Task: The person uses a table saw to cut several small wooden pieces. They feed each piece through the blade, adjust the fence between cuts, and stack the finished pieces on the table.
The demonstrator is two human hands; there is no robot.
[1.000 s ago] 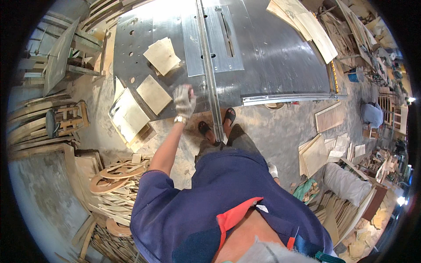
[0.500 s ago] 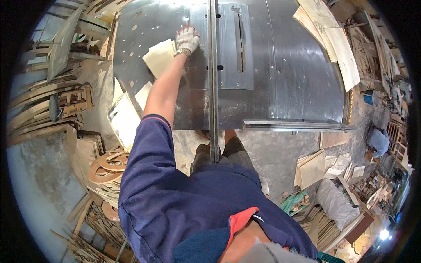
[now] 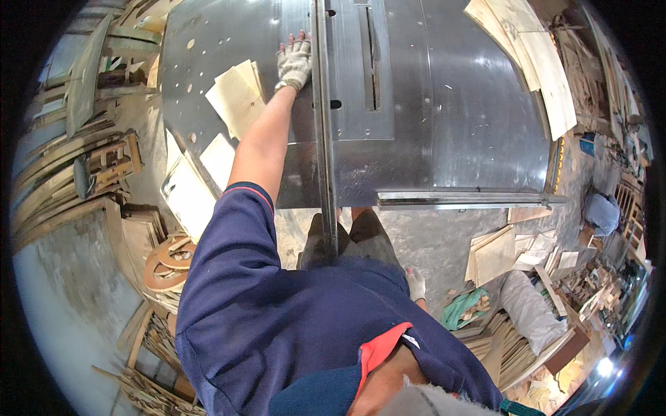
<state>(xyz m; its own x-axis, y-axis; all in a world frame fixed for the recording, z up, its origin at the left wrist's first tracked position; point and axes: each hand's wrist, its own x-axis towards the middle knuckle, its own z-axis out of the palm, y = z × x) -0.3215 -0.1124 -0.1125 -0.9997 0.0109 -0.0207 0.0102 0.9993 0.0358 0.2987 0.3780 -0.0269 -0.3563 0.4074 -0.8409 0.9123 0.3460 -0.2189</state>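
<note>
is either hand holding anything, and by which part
The left hand holds nothing visible: it is spread over the dark metal table, beside the long rail. Whether the right hand, low at the side, holds anything cannot be told.

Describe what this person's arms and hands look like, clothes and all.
The left hand wears a pale grey, seemingly fingerless glove. The left sleeve is short and navy, with thin red trim. The right hand wears a whitish glove.

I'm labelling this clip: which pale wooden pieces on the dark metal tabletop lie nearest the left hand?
The fanned pale rectangular wooden sheets beside the grey-gloved left hand; the pale wooden sheet below and long pale boards at right lie farther off.
</note>
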